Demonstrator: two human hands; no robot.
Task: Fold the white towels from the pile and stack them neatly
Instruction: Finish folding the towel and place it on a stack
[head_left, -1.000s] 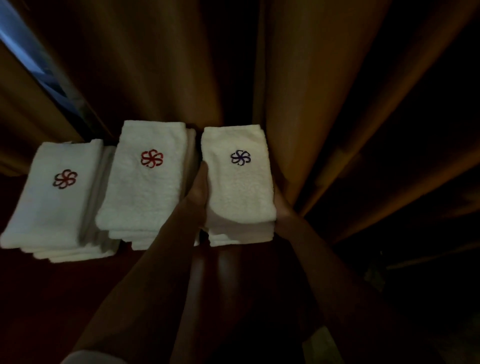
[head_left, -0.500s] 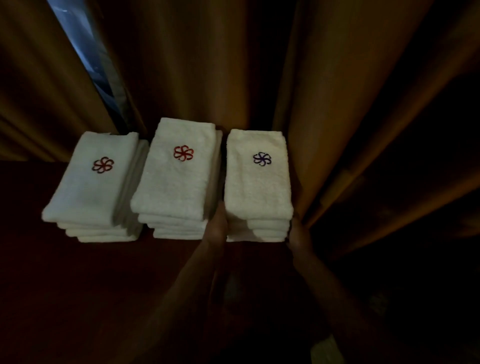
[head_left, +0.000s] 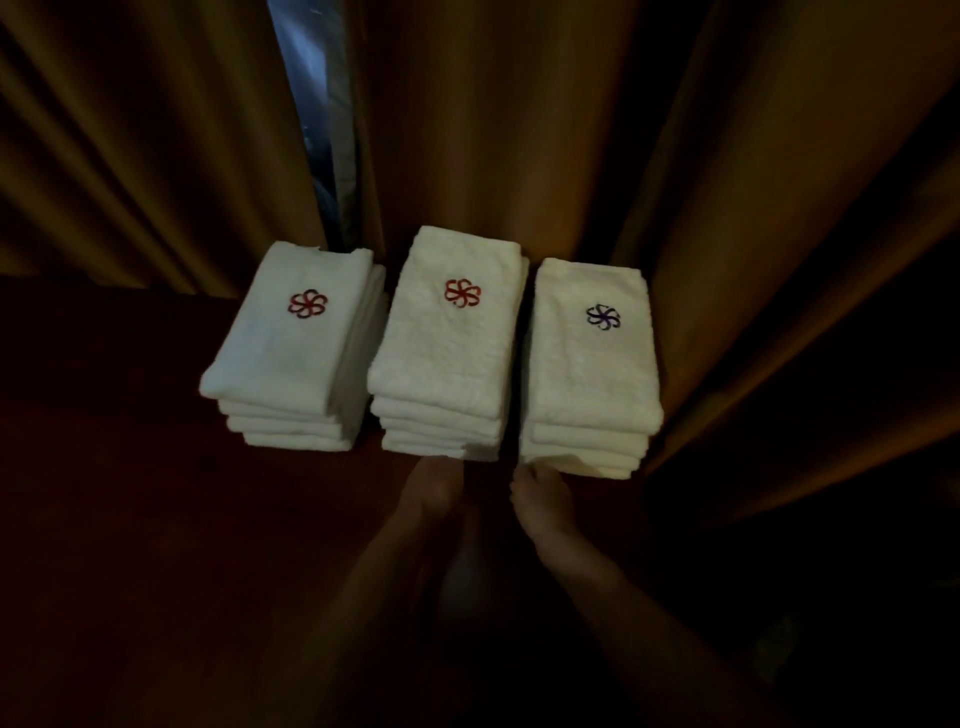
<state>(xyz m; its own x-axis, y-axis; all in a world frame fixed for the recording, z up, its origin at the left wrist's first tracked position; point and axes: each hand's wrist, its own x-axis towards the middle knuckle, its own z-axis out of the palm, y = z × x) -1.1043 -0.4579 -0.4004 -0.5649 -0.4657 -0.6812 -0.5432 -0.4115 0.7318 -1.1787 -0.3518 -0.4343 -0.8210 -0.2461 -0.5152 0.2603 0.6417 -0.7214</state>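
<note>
Where right hand reaches, right stack seemingly touches.

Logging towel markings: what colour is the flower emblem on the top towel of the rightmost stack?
Dark purple-blue emblem, unlike the red ones beside it; head view.

You have three stacks of folded white terry towels in a row at the back of the dark reddish-brown desk: the left stack with a dark red flower emblem, the middle stack with a bright red flower emblem, and the right stack with a purple flower emblem. Only narrow slits separate them. Heavy golden-brown pleated curtains hang directly behind and crowd the right stack's right side. Your left hand and right hand sit at the stacks' near edges. Bare desk lies open in front and to the left.
</note>
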